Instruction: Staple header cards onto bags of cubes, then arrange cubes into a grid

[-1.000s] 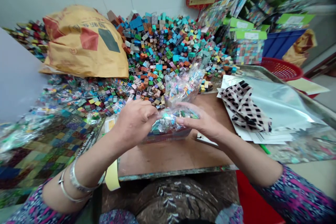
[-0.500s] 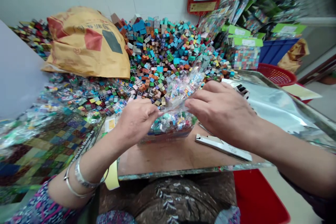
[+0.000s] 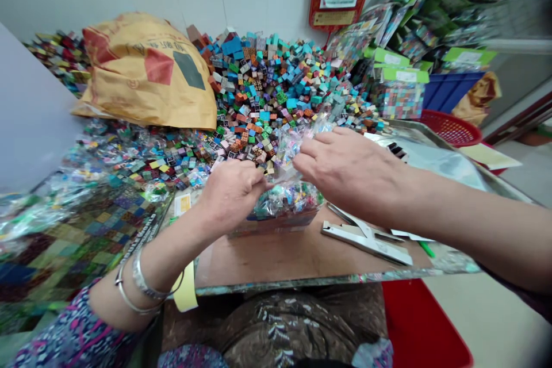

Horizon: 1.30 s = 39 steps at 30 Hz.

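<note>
My left hand (image 3: 233, 192) is closed, its thumb and fingers pinching the left edge of a clear plastic bag (image 3: 287, 169). Opposite it, my right hand (image 3: 345, 169) is closed on the same bag's right side, with its fingertips partly hidden. Below both hands stands a filled clear package (image 3: 280, 224) with small colourful wrapped pieces showing at its top. A silver stapler (image 3: 366, 238) lies on the brown board (image 3: 267, 261), to the right of the package.
Behind the hands is a heap of colourful small blocks (image 3: 280, 80). A yellow sack (image 3: 146, 80) rests on the left. Silvery sheets (image 3: 444, 167) and a red basket (image 3: 452, 127) are at the right; a red bin (image 3: 425, 322) stands below the board's edge.
My right hand has shifted slightly left and up and turned flatter, bringing more of the stapler and a green item into view. My left hand has moved slightly right.
</note>
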Each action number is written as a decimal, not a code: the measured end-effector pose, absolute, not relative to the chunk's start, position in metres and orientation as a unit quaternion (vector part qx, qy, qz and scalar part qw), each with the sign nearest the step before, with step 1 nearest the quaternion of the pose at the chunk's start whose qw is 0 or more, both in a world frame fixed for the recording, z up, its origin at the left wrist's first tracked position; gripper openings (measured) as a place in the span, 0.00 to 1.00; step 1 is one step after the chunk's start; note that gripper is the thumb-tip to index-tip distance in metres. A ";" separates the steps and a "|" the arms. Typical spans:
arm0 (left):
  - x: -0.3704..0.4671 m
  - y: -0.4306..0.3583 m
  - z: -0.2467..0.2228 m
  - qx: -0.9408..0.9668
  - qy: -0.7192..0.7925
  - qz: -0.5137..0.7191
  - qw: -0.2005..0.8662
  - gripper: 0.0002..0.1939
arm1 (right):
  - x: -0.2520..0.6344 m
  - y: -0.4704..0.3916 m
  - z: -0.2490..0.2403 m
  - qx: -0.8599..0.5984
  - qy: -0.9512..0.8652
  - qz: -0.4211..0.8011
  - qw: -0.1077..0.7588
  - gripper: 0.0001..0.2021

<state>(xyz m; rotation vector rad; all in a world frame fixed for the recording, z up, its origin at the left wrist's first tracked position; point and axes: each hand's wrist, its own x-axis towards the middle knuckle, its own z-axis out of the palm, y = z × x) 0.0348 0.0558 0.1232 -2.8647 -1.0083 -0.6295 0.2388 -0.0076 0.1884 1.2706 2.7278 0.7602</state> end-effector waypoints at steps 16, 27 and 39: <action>0.034 0.056 0.124 -0.924 -0.334 -0.185 -0.001 0.14 | 0.266 -0.010 0.162 0.428 0.875 0.075 -0.213 0.07; 0.034 0.057 0.125 -0.920 -0.335 -0.202 -0.004 0.13 | 0.276 -0.007 0.180 0.475 0.873 -0.034 -0.104 0.06; 0.034 0.056 0.125 -0.923 -0.338 -0.185 0.016 0.17 | 0.223 0.009 0.198 0.486 0.849 -0.011 0.208 0.10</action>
